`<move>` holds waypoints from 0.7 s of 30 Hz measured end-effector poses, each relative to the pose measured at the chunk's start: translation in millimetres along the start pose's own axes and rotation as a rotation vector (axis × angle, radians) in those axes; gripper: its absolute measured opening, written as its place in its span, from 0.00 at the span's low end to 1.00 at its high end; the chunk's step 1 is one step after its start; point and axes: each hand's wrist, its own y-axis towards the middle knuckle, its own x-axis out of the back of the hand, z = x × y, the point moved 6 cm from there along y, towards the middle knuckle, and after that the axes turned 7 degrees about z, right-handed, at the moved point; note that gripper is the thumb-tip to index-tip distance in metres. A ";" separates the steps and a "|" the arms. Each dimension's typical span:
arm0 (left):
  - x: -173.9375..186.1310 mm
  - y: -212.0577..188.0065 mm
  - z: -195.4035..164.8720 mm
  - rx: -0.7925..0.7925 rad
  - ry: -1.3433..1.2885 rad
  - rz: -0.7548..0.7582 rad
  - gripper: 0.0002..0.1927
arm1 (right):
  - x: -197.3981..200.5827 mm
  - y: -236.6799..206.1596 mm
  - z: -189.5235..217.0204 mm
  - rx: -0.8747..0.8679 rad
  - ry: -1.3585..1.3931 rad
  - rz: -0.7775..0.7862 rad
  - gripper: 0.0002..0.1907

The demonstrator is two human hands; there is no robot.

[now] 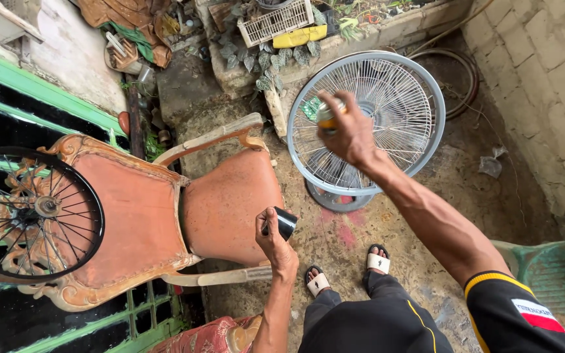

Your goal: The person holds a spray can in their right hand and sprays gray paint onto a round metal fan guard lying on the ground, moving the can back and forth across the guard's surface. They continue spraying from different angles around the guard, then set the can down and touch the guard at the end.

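My right hand (pixel 349 131) is raised and closed around a spray can (pixel 327 116), held in front of a round white wire fan guard (pixel 387 98) that leans upright against a stone ledge. My left hand (pixel 273 236) is lower, gripping a black cap (pixel 286 223) just over the front edge of an orange upholstered armchair (pixel 165 216). My feet in black-and-white sandals (pixel 348 271) stand on the stained concrete ground below.
A black spoked bicycle wheel (pixel 31 212) rests against the chair back at left. A green metal gate (pixel 47 111) runs along the left. A brick wall (pixel 544 85) stands right, a green plastic chair (pixel 550 281) lower right, clutter and a white basket (pixel 276 23) at the top.
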 end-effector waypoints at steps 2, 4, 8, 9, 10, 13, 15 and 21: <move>-0.8 0.7 1.6 -0.011 -0.017 0.010 0.21 | -6.8 -3.7 10.8 0.043 0.043 0.029 0.41; 0.1 1.6 2.2 -0.015 -0.023 0.012 0.20 | -1.4 -8.0 6.3 0.017 0.053 -0.009 0.39; 1.4 1.5 4.1 0.004 -0.011 -0.003 0.20 | 27.6 -19.7 -28.1 -0.068 0.114 -0.106 0.36; 2.2 0.7 4.0 0.006 -0.007 -0.011 0.20 | 38.1 -22.7 -36.8 -0.063 0.105 -0.153 0.35; 2.1 0.1 4.0 0.008 -0.012 -0.007 0.20 | 48.5 -24.4 -45.2 -0.056 0.097 -0.200 0.35; 1.6 -3.1 3.7 0.017 -0.024 0.002 0.19 | 74.3 -23.6 -60.0 0.001 0.122 -0.404 0.36; 2.3 -5.0 1.6 0.022 -0.025 0.007 0.19 | 83.8 -25.7 -69.2 -0.058 0.152 -0.404 0.35; 5.3 -8.4 -10.1 0.003 0.011 -0.025 0.21 | 86.7 -18.9 -83.9 -0.143 0.177 -0.468 0.37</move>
